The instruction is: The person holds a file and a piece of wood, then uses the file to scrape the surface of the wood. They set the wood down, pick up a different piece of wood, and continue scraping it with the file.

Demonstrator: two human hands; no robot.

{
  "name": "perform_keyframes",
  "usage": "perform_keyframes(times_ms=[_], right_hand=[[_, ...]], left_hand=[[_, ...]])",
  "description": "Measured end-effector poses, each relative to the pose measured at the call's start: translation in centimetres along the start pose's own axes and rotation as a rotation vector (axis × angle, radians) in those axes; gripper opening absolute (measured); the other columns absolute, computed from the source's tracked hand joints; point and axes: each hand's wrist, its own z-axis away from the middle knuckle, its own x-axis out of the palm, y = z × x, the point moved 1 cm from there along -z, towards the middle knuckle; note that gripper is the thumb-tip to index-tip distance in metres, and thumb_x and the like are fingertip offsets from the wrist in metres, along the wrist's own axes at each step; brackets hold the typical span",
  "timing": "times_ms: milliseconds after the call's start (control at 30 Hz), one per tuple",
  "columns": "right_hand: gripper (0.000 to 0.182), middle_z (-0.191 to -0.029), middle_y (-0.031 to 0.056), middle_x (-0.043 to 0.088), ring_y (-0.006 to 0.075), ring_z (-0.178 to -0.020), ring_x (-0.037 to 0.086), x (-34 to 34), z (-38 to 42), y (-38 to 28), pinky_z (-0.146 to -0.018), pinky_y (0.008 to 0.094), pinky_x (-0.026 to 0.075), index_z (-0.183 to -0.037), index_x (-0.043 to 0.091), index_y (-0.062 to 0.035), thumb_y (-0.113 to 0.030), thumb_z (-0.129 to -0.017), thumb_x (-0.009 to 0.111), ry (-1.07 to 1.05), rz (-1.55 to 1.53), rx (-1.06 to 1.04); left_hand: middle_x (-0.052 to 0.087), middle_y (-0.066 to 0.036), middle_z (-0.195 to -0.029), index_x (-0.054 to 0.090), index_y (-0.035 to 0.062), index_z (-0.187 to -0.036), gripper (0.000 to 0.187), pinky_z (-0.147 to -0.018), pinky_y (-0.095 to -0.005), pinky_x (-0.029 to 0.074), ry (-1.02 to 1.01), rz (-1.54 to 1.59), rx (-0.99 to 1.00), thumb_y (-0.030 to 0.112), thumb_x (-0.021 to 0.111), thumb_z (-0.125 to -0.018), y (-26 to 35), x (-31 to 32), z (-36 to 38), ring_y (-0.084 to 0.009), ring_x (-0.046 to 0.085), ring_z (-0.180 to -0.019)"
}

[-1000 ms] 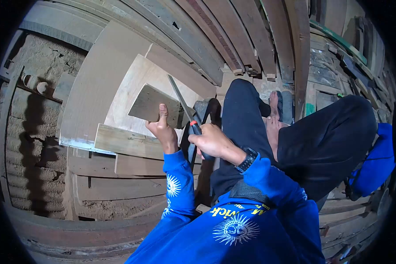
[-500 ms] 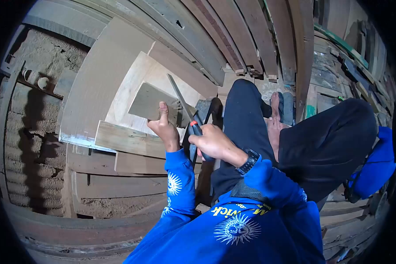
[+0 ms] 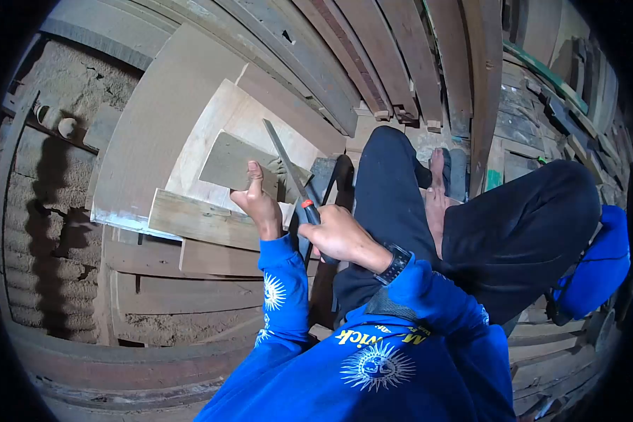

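Observation:
My left hand (image 3: 260, 208) grips a flat grey-brown piece of wood (image 3: 232, 159), its thumb up along the face and the other fingers hidden behind. In my right hand (image 3: 342, 235) is a file (image 3: 287, 159) with a long, narrow metal blade and a black and red handle. Its blade slants up and to the left, overlapping the right end of the wood in this view. My right fingers are wrapped round the handle, close beside my left hand. A pale board (image 3: 193, 156) lies beneath the piece of wood.
A light plank (image 3: 200, 220) lies just left of my left hand. Long timber boards (image 3: 383, 56) line the far side. My bent legs (image 3: 394, 190) are close on the right, with a blue item (image 3: 598, 264) beyond them. Rough brickwork (image 3: 35, 246) shows at far left.
The whole view has shifted slightly left. My right hand and the file handle have drawn back a little toward me; my left hand still holds the wood.

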Motion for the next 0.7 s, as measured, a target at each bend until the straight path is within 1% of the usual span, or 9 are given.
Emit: perform_keyframes(times_ms=[67, 133, 200, 267, 333, 400, 433, 600, 700], right_hand=[[0.036, -0.057, 0.0127, 0.065, 0.0225, -0.051, 0.067, -0.4, 0.0, -0.6, -0.053, 0.0364, 0.054, -0.064, 0.063, 0.0052, -0.023, -0.086, 0.057, -0.018, -0.015, 0.008], [0.038, -0.057, 0.0132, 0.065, 0.0228, -0.051, 0.067, -0.8, -1.8, -0.5, -0.055, 0.0364, 0.054, -0.062, 0.064, 0.0042, -0.025, -0.086, 0.057, -0.013, -0.031, -0.028], [0.039, -0.056, 0.0133, 0.065, 0.0225, -0.051, 0.066, -1.4, -2.6, -1.4, -0.054, 0.0362, 0.054, -0.063, 0.064, 0.0043, -0.026, -0.086, 0.058, 0.038, -0.027, -0.024], [0.038, -0.057, 0.0132, 0.065, 0.0226, -0.051, 0.066, -1.4, -3.2, -1.0, -0.054, 0.0362, 0.054, -0.063, 0.064, 0.0047, -0.025, -0.086, 0.058, 0.046, -0.044, -0.036], [0.036, -0.058, 0.0131, 0.065, 0.0227, -0.051, 0.066, -0.9, -2.5, -0.1, -0.055, 0.0365, 0.054, -0.063, 0.064, 0.004, -0.024, -0.086, 0.058, 0.011, -0.026, -0.012], [0.034, -0.059, 0.0137, 0.065, 0.0239, -0.054, 0.068, -0.4, -1.1, 0.1, -0.058, 0.0382, 0.055, -0.063, 0.062, 0.0037, -0.022, -0.086, 0.059, 0.0, 0.032, 0.024], [0.035, -0.058, 0.0137, 0.065, 0.024, -0.055, 0.068, -0.2, -1.2, 0.4, -0.059, 0.0387, 0.055, -0.063, 0.063, 0.0039, -0.023, -0.086, 0.059, 0.013, 0.053, 0.018], [0.039, -0.057, 0.0136, 0.065, 0.0251, -0.057, 0.069, -0.7, -3.7, -0.1, -0.063, 0.0388, 0.055, -0.061, 0.065, 0.004, -0.026, -0.085, 0.058, 0.043, 0.061, 0.02], [0.039, -0.058, 0.0141, 0.066, 0.0257, -0.058, 0.069, -1.2, -3.5, -0.2, -0.064, 0.0388, 0.055, -0.061, 0.065, 0.0047, -0.027, -0.084, 0.059, 0.037, 0.117, 0.021]], left_hand=[[0.067, -0.011, -0.098, 0.066, -0.0068, -0.105, 0.031, -0.081, -0.0345, 0.05, 0.007, -0.001, -0.006, 0.02, 0.075, -0.091, -0.4, -0.6, 0.0, -0.0201, 0.062, -0.088], [0.068, -0.012, -0.1, 0.067, -0.0076, -0.104, 0.031, -0.082, -0.0345, 0.05, -0.117, -0.107, 0.069, 0.02, 0.076, -0.091, -0.1, -0.3, -0.1, -0.0206, 0.062, -0.089], [0.069, -0.012, -0.1, 0.067, -0.0082, -0.102, 0.029, -0.083, -0.0343, 0.049, -0.132, -0.123, 0.067, 0.017, 0.076, -0.091, 1.0, 0.6, 0.6, -0.0207, 0.063, -0.09], [0.069, -0.013, -0.102, 0.067, -0.0085, -0.104, 0.029, -0.084, -0.0341, 0.049, -0.111, -0.145, 0.131, 0.016, 0.075, -0.091, 1.0, 1.0, 0.7, -0.0206, 0.063, -0.091], [0.068, -0.012, -0.101, 0.066, -0.0082, -0.105, 0.029, -0.084, -0.0343, 0.049, -0.1, -0.125, 0.108, 0.016, 0.075, -0.091, 0.2, 0.5, 0.3, -0.0203, 0.063, -0.09], [0.067, -0.012, -0.101, 0.065, -0.0074, -0.107, 0.03, -0.084, -0.0344, 0.05, -0.003, 0.015, 0.008, 0.016, 0.074, -0.091, -0.5, -0.1, -0.1, -0.0201, 0.062, -0.09], [0.066, -0.011, -0.101, 0.064, -0.0068, -0.11, 0.031, -0.084, -0.0348, 0.05, -0.021, 0.057, -0.043, 0.016, 0.074, -0.091, -0.7, -0.6, -0.2, -0.02, 0.062, -0.089], [0.065, -0.011, -0.102, 0.062, -0.0066, -0.112, 0.033, -0.083, -0.0348, 0.05, -0.014, 0.072, 0.007, 0.017, 0.074, -0.092, -0.1, 0.2, -0.1, -0.0196, 0.062, -0.089], [0.065, -0.011, -0.104, 0.062, -0.0068, -0.112, 0.034, -0.083, -0.0347, 0.05, 0.014, 0.041, -0.013, 0.017, 0.074, -0.092, -0.2, 0.2, -0.4, -0.0197, 0.062, -0.09]])
